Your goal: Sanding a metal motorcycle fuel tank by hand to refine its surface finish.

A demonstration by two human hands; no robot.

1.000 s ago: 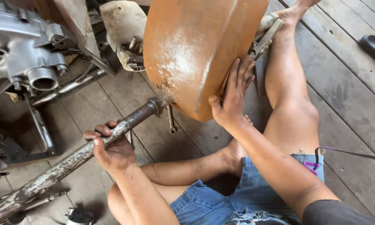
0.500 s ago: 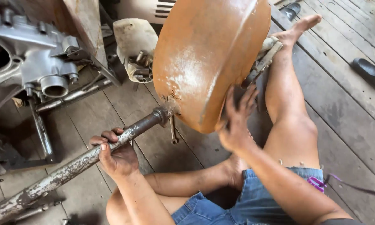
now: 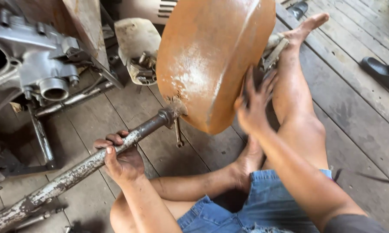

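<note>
Head view: rusty orange drum (image 3: 211, 60), tilted, upper centre. Pipe (image 3: 91, 162) running lower left from drum's base, clamped in left hand (image 3: 121, 162). Right hand (image 3: 253, 105), blurred, fingers spread against drum's right edge. Grey engine (image 3: 34, 64) far left of drum; sandal (image 3: 382, 72) right.

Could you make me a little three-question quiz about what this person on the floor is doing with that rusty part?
1. True or false: the left hand grips the long metal tube.
2. What does the right hand touch? A) the sandal B) the rusty orange shell C) the engine
3. Fill in: the floor is made of ____ planks.

Key: 1 true; 2 B; 3 wooden. The grey engine sits at the left and the dark sandal at the right, both untouched.
</note>
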